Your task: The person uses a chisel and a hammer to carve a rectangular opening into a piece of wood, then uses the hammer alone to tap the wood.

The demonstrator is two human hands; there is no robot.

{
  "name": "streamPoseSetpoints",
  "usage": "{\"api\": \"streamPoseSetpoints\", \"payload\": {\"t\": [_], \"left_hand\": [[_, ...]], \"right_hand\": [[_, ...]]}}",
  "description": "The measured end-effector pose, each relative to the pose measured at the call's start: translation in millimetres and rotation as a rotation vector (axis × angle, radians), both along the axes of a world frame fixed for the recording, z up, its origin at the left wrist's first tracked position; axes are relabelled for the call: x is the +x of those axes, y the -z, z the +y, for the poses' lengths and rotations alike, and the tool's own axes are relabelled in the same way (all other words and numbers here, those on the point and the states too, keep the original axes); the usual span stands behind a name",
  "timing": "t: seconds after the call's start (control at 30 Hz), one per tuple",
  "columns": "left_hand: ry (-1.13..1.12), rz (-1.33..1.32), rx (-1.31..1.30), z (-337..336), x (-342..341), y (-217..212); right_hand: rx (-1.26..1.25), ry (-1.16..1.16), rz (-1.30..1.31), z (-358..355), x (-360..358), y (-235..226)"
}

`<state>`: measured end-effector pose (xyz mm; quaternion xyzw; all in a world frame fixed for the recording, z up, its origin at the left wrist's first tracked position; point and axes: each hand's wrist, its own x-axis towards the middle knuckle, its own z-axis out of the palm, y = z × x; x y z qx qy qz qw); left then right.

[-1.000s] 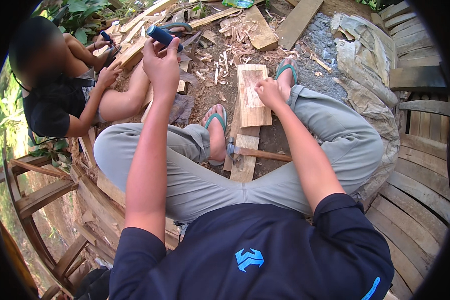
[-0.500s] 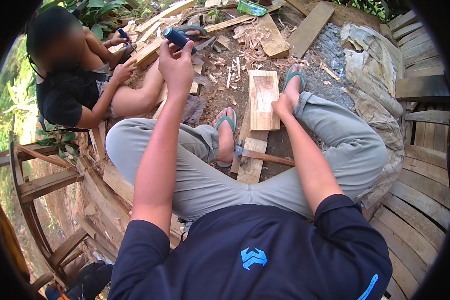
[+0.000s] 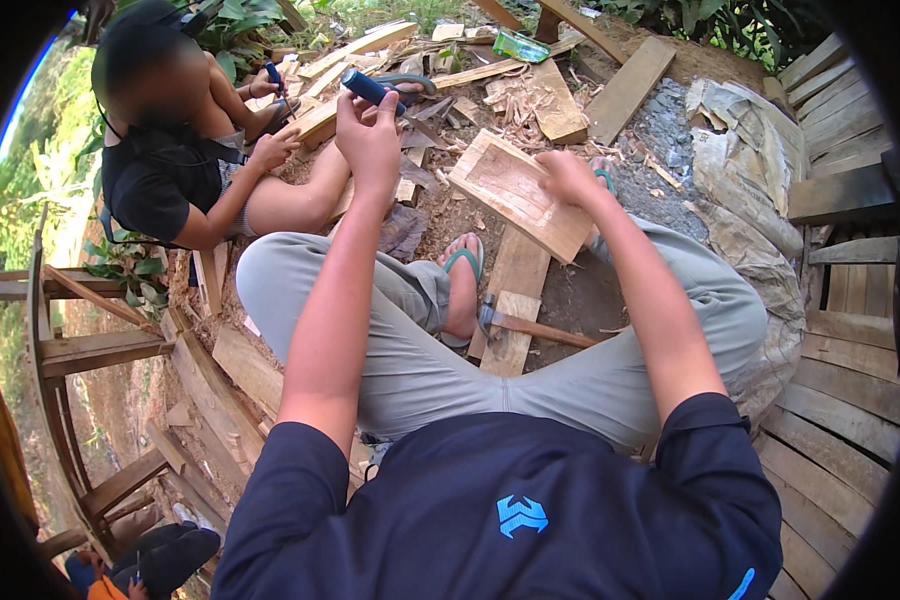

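Note:
My left hand point(image 3: 369, 130) is raised, its fingers closed around a chisel point(image 3: 364, 85) by the blue handle; the blade is hard to make out against the ground. My right hand point(image 3: 567, 180) grips the right edge of a hollowed wooden block point(image 3: 510, 180), fingers reaching into its shallow rectangular recess. The block lies at a slant over a flat board point(image 3: 518, 265) between my feet. Nearer to me, a hammer point(image 3: 540, 330) with a wooden handle rests across a short plank point(image 3: 510, 350). Neither hand touches it.
At the left a seated co-worker point(image 3: 160, 190) holds a blue-handled tool point(image 3: 273, 73) close to wood pieces. Shavings and offcuts point(image 3: 560, 100) litter the ground ahead. A crumpled sack point(image 3: 745, 150) lies at the right, beside a slatted wooden structure point(image 3: 840, 420). A green packet point(image 3: 520, 46) is at the back.
My right hand has turned the wooden block from upright to a slant, its far end swinging left. The hand now reaches over its right edge. The left hand still holds the chisel.

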<state>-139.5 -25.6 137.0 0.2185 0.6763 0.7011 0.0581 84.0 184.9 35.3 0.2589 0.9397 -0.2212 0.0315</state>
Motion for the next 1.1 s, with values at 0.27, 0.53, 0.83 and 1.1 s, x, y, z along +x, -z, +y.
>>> {"api": "streamPoseSetpoints", "payload": {"t": [0.27, 0.53, 0.83, 1.1], "left_hand": [[-0.106, 0.000, 0.054, -7.7, 3.9, -7.8], [-0.122, -0.001, 0.057, -14.1, -1.5, -7.9], [-0.131, -0.011, 0.054, -14.9, -0.4, -8.7], [-0.112, 0.003, 0.049, -11.1, -1.4, -4.7]], "right_hand": [[-0.234, -0.295, -0.271, 6.1, -20.4, -24.7], [-0.334, -0.339, -0.369, -4.4, -29.6, -33.5], [-0.291, -0.339, -0.323, -5.8, -20.2, -21.7], [-0.338, -0.255, -0.305, 2.0, 6.8, 17.9]]}}
